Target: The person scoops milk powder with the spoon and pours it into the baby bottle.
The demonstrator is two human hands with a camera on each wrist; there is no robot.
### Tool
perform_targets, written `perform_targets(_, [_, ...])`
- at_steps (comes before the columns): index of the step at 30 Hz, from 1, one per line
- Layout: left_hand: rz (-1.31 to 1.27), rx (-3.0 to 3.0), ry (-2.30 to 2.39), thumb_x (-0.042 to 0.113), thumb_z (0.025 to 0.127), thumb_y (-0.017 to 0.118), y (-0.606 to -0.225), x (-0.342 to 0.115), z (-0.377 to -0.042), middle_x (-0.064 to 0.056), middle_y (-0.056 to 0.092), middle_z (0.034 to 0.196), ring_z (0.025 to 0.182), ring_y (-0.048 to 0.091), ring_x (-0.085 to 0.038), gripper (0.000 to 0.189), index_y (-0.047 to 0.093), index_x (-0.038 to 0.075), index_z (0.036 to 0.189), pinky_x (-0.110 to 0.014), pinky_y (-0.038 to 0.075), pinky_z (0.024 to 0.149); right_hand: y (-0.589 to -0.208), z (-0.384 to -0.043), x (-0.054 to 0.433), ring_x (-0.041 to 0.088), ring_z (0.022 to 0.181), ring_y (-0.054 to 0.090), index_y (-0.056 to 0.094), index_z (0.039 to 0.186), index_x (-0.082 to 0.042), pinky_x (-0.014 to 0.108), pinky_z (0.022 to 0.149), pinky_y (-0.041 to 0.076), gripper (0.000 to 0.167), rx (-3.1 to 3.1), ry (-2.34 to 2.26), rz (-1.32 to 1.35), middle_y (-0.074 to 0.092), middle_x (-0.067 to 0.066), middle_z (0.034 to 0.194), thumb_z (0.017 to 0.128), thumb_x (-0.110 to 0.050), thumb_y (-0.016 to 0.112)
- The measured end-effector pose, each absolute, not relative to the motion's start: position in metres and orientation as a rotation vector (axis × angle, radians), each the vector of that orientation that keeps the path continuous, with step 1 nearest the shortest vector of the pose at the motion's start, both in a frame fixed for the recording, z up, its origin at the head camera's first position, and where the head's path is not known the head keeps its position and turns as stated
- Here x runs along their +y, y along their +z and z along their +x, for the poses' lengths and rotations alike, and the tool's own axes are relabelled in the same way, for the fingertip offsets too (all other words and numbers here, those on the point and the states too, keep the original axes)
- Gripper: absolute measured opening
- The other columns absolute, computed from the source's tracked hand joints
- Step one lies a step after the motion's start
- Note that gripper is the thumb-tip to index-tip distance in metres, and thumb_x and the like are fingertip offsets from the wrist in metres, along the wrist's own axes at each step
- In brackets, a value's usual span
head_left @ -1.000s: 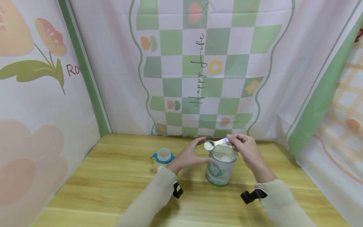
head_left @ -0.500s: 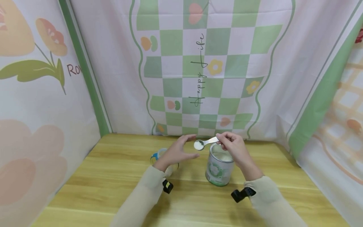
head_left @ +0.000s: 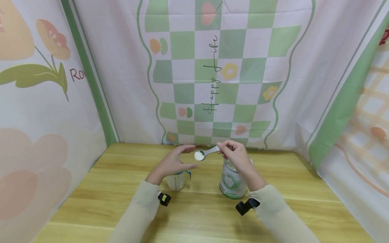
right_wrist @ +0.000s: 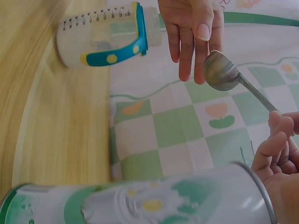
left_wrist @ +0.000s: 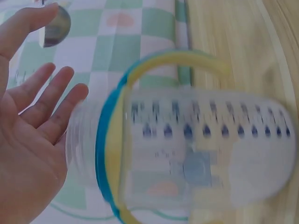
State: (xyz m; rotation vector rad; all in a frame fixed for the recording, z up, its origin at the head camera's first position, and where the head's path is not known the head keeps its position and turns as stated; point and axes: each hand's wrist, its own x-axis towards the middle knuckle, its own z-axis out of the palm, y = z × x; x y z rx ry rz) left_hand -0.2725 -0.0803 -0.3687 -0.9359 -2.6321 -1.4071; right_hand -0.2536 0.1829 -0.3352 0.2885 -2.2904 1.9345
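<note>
My right hand (head_left: 238,160) pinches the handle of a metal measuring spoon (head_left: 209,151), whose bowl carries white powder (head_left: 199,155). The spoon is in the air between the baby bottle and the can. My left hand (head_left: 171,164) holds nothing; its thumb and fingers are spread apart, just left of the spoon bowl. Behind and below that hand stands a clear baby bottle (left_wrist: 201,149) with a blue-and-yellow handled collar, uncapped neck and some pale contents at its base. An uncovered milk powder can (head_left: 232,184), white and green, stands below my right hand, which overlaps its top.
Both things stand on a wood-grain table (head_left: 200,216). A green-and-white checked curtain (head_left: 209,91) hangs along the table's back edge, with printed cloth at both sides. Each wrist carries a small black camera (head_left: 164,199).
Both hands have moved left together, carrying the powder-filled spoon from above the can towards the bottle. The left hand stays spread; the can and bottle have not moved.
</note>
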Motion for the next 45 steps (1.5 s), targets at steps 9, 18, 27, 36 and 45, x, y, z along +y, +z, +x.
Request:
perform_targets(9, [-0.853, -2.635, -1.417, 0.037, 0.084, 0.083, -0.382, -0.109, -0.27, -0.001, 0.056, 0.141, 0.132, 0.049, -0.021, 0.067, 0.056, 0.015, 0.142, -0.047, 0.038, 0.109, -0.338, -0.258, 0.16, 0.018, 0.077, 0.064, 0.069, 0.102, 0.008, 0.026, 0.071, 0.056, 0.034, -2.329, 1.915, 0.309, 0.07, 0.011, 0.088, 0.098, -0.026, 0.069])
perform_targets(18, [-0.713, -2.669, -1.458, 0.039, 0.083, 0.084, -0.401, -0.13, -0.266, 0.001, 0.055, 0.143, 0.134, 0.046, -0.027, 0.071, 0.055, 0.017, 0.143, -0.053, 0.038, 0.108, -0.344, -0.258, 0.145, 0.019, 0.079, 0.068, 0.07, 0.102, 0.007, 0.03, 0.074, 0.058, 0.029, -2.338, 1.953, 0.381, 0.07, 0.014, 0.089, 0.098, -0.022, 0.069])
perform_targets(27, [-0.593, -2.671, -1.564, 0.041, 0.078, 0.087, -0.42, -0.133, -0.267, 0.001, 0.061, 0.132, 0.122, 0.056, -0.023, 0.072, 0.057, 0.02, 0.14, -0.051, 0.043, 0.104, -0.349, -0.255, 0.131, 0.029, 0.08, 0.07, 0.071, 0.101, 0.008, 0.031, 0.073, 0.059, 0.025, -2.351, 1.947, 0.417, 0.071, 0.017, 0.087, 0.098, -0.017, 0.069])
perform_targets(36, [-0.562, -2.671, -1.597, 0.044, 0.08, 0.085, -0.428, -0.134, -0.265, 0.002, 0.061, 0.131, 0.125, 0.054, -0.024, 0.07, 0.057, 0.022, 0.14, -0.055, 0.039, 0.106, -0.361, -0.254, 0.12, 0.024, 0.079, 0.069, 0.073, 0.098, 0.002, 0.033, 0.075, 0.059, 0.02, -2.315, 1.943, 0.47, 0.07, 0.01, 0.084, 0.097, -0.017, 0.07])
perform_targets(45, [-0.517, -2.712, -1.597, 0.047, 0.08, 0.084, -0.427, -0.133, -0.264, -0.001, 0.058, 0.137, 0.129, 0.051, -0.025, 0.081, 0.05, 0.018, 0.147, -0.054, 0.038, 0.107, -0.368, -0.25, 0.115, 0.019, 0.076, 0.068, 0.075, 0.091, -0.013, 0.033, 0.072, 0.058, 0.02, -2.343, 1.701, 0.581, 0.068, 0.002, 0.076, 0.097, -0.031, 0.07])
